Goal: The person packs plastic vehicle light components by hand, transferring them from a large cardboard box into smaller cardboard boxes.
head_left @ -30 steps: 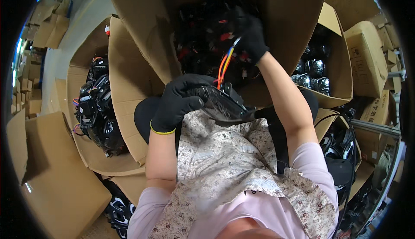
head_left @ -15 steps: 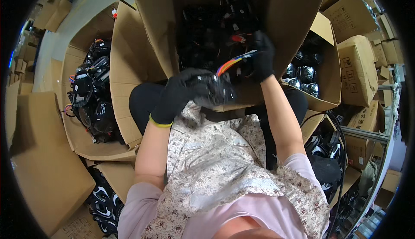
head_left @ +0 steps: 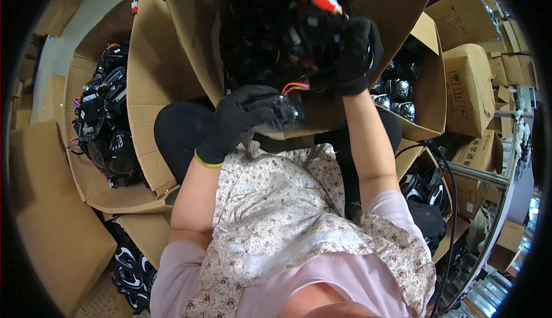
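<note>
My left hand (head_left: 238, 117), in a black glove with a yellow-green cuff edge, grips a rounded black part in clear plastic wrap (head_left: 287, 114). Red, orange and purple wires (head_left: 296, 86) stick out of its top. Farther off, inside the large open carton (head_left: 192, 36), my black-gloved right hand (head_left: 357, 56) is closed at the side of a black wired part (head_left: 313, 27); dark glove against dark part hides most of its fingers. A red and white connector (head_left: 326, 2) shows at that part's far end. More black parts lie in shadow beneath.
A carton of black wired parts (head_left: 100, 119) stands at the left; another carton holds wrapped black parts (head_left: 399, 91) at the right. Black and white parts (head_left: 132, 269) lie lower left. A black cable (head_left: 454, 197) hangs beside a metal rack (head_left: 489, 177) and stacked boxes (head_left: 468, 91).
My right hand has let go of the coloured wires and closed on another black part in the carton. The left hand still holds the wrapped part. A red and white connector now shows higher up.
</note>
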`<state>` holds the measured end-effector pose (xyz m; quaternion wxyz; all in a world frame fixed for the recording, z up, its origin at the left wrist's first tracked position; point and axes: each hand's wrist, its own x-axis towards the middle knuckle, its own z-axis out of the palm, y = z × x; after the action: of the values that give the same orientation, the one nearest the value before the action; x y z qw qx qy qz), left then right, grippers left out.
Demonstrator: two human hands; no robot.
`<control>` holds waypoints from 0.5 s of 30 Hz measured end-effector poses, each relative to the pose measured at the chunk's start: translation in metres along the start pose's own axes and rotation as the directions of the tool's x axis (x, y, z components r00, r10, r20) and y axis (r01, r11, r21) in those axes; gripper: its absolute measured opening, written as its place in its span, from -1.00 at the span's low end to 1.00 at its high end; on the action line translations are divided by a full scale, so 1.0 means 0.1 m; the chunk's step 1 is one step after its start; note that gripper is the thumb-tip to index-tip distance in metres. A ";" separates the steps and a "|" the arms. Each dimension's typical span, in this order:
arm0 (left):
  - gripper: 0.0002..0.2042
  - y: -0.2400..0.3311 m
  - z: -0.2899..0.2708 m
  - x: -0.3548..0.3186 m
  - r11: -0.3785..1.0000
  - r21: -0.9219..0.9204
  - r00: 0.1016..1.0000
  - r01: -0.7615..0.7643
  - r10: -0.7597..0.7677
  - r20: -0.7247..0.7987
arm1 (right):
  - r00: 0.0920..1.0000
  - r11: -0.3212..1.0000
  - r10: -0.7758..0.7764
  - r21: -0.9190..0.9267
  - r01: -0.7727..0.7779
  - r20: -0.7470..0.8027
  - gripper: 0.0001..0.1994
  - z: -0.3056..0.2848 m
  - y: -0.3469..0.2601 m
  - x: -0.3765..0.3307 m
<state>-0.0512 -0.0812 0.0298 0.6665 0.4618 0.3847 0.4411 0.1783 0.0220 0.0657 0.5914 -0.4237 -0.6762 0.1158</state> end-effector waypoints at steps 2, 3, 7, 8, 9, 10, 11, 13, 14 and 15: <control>-0.56 0.04 -0.04 -0.03 0.995 -0.095 0.999 -0.009 0.006 -0.032 | 0.974 0.947 0.195 0.282 -0.155 -0.117 -0.74 0.00 0.03 -0.13; -0.56 0.06 -0.06 -0.04 0.995 -0.095 1.000 -0.010 0.008 -0.028 | 0.974 0.948 0.193 0.281 -0.153 -0.121 -0.74 0.00 0.11 -0.31; -0.54 0.19 -0.11 -0.26 0.987 0.083 0.988 0.135 -0.141 0.064 | 0.894 0.764 0.424 0.588 -0.266 -0.145 -0.71 -0.15 -0.05 -0.95; -0.54 0.20 -0.10 -0.30 0.982 0.054 0.969 0.182 -0.189 0.162 | 0.901 0.757 0.403 0.612 -0.229 -0.162 -0.67 -0.21 -0.11 -1.01; -0.54 0.17 -0.09 -0.33 0.981 0.046 0.967 0.190 -0.195 0.165 | 0.899 0.759 0.408 0.606 -0.238 -0.159 -0.67 -0.26 -0.14 -1.03; -0.54 0.16 -0.10 -0.34 0.984 0.030 0.960 0.175 -0.177 0.216 | 0.921 0.745 0.368 0.633 -0.211 -0.127 -0.66 -0.28 -0.21 -0.98; -0.54 0.14 -0.11 -0.34 0.987 0.012 0.951 0.161 -0.158 0.267 | 0.941 0.728 0.325 0.660 -0.185 -0.095 -0.66 -0.30 -0.24 -0.95; -0.57 0.10 -0.14 -0.26 0.979 0.199 0.945 -0.041 -0.027 0.327 | 0.976 0.901 0.215 0.392 -0.186 -0.031 -0.74 -0.32 -0.11 -0.89; -0.59 0.03 -0.14 -0.26 0.988 0.146 0.976 0.058 -0.087 0.200 | 0.990 0.986 0.125 0.099 -0.132 0.072 -0.79 -0.31 0.00 -0.86; -0.62 -0.05 -0.15 -0.24 0.985 0.081 0.985 0.150 -0.156 0.071 | 0.978 0.982 0.064 -0.189 -0.026 0.199 -0.79 -0.26 0.13 -0.83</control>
<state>-0.0712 -0.1007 0.0230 0.6949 0.4723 0.4093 0.3557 0.2023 -0.0378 0.0065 0.4743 -0.4780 -0.7313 0.1088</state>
